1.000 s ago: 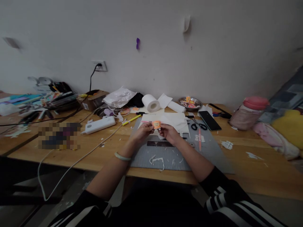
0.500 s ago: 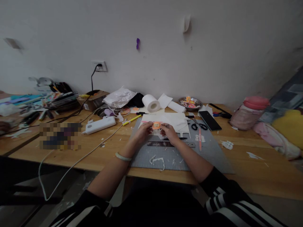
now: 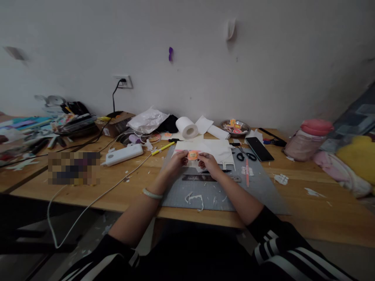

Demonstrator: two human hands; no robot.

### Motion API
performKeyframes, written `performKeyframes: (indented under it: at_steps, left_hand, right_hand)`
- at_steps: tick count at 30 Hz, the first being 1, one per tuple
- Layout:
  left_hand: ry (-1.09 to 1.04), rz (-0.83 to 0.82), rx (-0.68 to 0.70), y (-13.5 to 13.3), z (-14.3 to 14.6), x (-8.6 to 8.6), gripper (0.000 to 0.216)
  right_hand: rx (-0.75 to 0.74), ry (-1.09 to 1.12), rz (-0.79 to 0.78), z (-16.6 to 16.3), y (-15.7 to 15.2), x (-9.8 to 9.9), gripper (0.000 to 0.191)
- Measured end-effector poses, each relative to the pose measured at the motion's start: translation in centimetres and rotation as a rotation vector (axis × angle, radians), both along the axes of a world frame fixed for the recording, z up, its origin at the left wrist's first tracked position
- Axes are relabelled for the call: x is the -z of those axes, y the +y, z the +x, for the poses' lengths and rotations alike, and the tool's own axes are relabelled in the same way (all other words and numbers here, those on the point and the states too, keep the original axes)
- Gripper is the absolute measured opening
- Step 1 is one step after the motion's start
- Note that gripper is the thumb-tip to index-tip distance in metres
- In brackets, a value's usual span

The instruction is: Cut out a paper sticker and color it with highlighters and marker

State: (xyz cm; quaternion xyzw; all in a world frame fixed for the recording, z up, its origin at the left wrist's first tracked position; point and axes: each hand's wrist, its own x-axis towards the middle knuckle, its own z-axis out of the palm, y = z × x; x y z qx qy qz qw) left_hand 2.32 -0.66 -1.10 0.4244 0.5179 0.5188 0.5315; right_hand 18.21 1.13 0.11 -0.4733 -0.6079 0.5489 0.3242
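Note:
A small orange cutout (image 3: 193,155) with a pale, printed-looking centre is held between my two hands, above white paper sheets. My left hand (image 3: 177,160) pinches its left edge between thumb and fingers. At the opposite edge, my right hand (image 3: 208,163) has its fingers closed on it. Beneath the hands are a white sheet (image 3: 215,146), a metal ruler (image 3: 193,178) and a dark pen-like tool (image 3: 224,171) on a grey cutting mat (image 3: 178,195). The markings on the cutout are too small to read.
Black scissors (image 3: 246,155), an orange pen (image 3: 247,173) and a phone (image 3: 259,149) lie to the right. Behind stand a paper roll (image 3: 186,128) and a metal bowl (image 3: 246,132) of cutouts. A power bank (image 3: 124,154) with a trailing cable is at left.
The orange cutout has shifted very slightly and shows its face more fully; both my hands keep hold of it. At the far left, another person's hand has moved away from the table's near side.

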Motion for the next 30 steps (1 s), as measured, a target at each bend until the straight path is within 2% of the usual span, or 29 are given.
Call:
performKeyframes:
  at_steps: [5, 9, 12, 19, 26, 30]
  left_hand:
    - [0.112, -0.001, -0.183, 0.6, -1.0, 0.0, 0.029]
    - [0.206, 0.006, -0.228, 0.6, -1.4, -0.4, 0.029]
    - [0.255, 0.024, -0.182, 0.4, -0.9, -0.7, 0.028]
    - [0.326, 0.109, 0.022, -0.8, 0.5, -1.1, 0.021]
    - [0.352, 0.140, 0.060, -0.6, -0.5, -1.0, 0.023]
    - [0.369, 0.140, 0.111, -0.6, -0.2, -0.6, 0.023]
  right_hand:
    - [0.046, -0.044, 0.079, 0.2, 0.3, 0.1, 0.024]
    - [0.060, -0.077, 0.140, 0.4, 0.5, 0.3, 0.023]
    - [0.058, -0.096, 0.176, 0.4, 0.7, 0.6, 0.023]
    - [-0.008, -0.193, 0.281, 0.2, 0.5, 1.0, 0.023]
    - [-0.138, -0.460, 0.462, 2.4, 0.9, -0.9, 0.024]
    - [-0.299, -0.619, 0.538, 3.8, 0.8, -2.0, 0.021]
